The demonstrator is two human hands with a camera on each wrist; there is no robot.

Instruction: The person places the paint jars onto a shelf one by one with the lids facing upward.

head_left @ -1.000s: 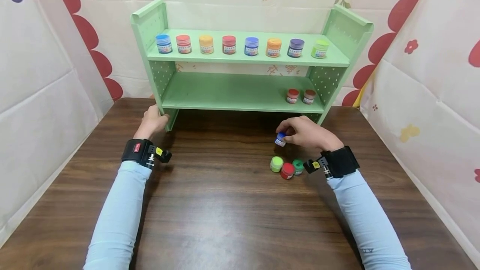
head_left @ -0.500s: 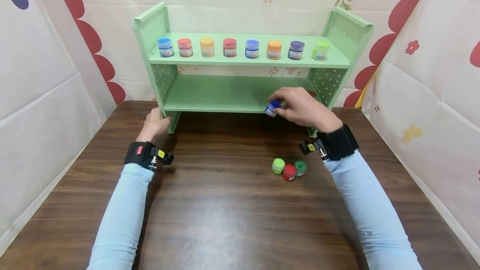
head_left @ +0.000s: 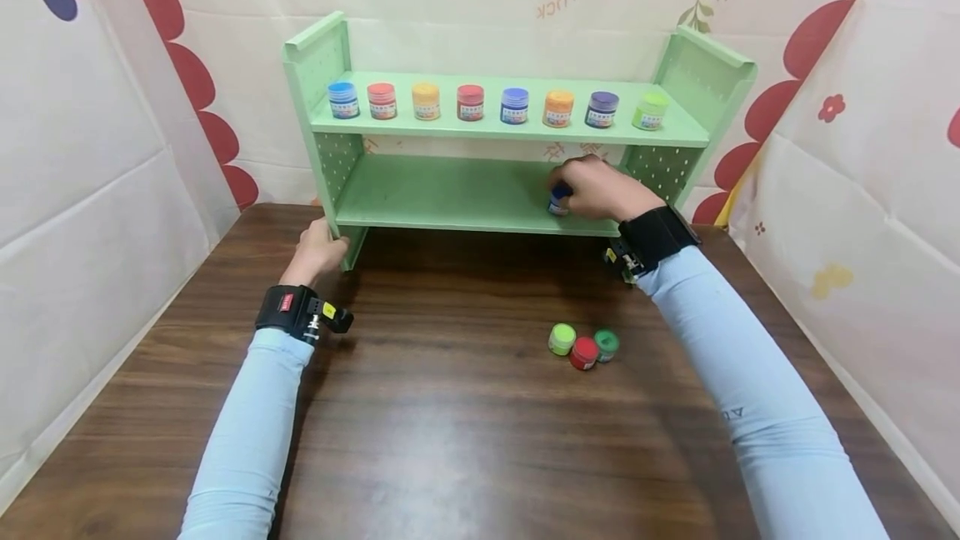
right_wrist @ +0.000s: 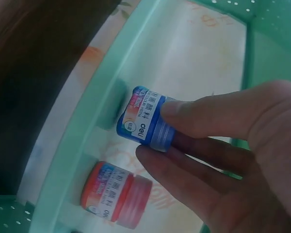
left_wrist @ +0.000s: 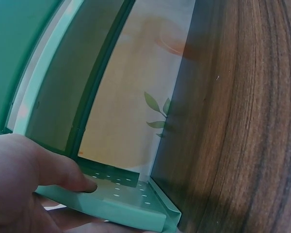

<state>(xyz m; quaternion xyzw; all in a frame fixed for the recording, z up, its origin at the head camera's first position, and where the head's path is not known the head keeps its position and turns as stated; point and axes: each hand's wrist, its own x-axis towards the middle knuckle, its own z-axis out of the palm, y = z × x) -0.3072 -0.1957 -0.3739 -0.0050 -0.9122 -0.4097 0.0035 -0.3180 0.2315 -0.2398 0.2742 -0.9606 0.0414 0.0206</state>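
My left hand (head_left: 317,253) grips the lower left side panel of the green two-tier shelf (head_left: 442,190). In the left wrist view the thumb lies on the panel's (left_wrist: 121,206) inner face, with fingers on the other side. My right hand (head_left: 600,188) pinches a small blue paint jar (right_wrist: 141,115) by its lid, thumb against fingers. That jar is upright at the lower tier's front, right of the middle. Beside it in the right wrist view stands a red paint jar (right_wrist: 111,191), a small gap between them. In the head view my right hand hides the lower tier's right end.
A row of several paint jars in mixed colours, such as a yellow jar (head_left: 426,102), lines the upper tier. On the brown table (head_left: 420,407) a light green jar (head_left: 562,339), a red jar (head_left: 584,352) and a dark green jar (head_left: 607,345) stand close together.
My right hand has lifted the blue paint jar from above the table up to the lower tier, left of the jars there. My left hand keeps its grip on the shelf.
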